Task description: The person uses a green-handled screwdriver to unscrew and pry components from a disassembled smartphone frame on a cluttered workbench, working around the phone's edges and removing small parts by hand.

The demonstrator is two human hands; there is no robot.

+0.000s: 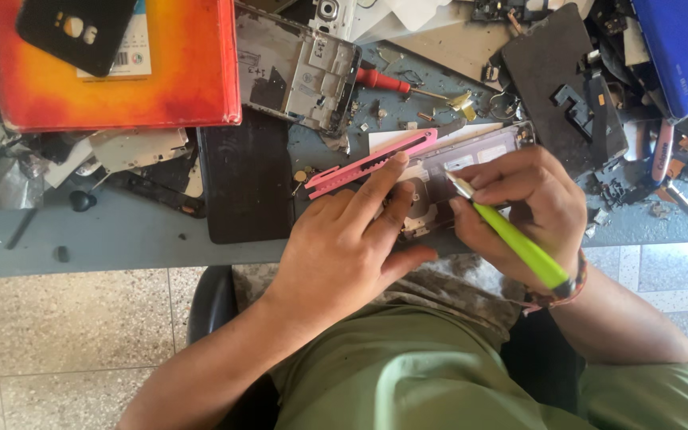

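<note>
My left hand (344,239) rests flat on an opened phone body (471,155) at the table's front edge, its forefinger touching a pink utility knife (372,163) that lies along the phone's far side. My right hand (523,211) grips a lime-green tool (519,243) with a metal tip, and the tip touches the inside of the phone. Much of the phone is hidden under both hands.
An orange-red box (121,80) with a black phone cover (73,32) on it sits at the back left. Nearby are a black slab (247,179), a bare phone frame (296,68), a red screwdriver (388,81), a dark panel (559,80), a blue case (682,48) and scattered parts.
</note>
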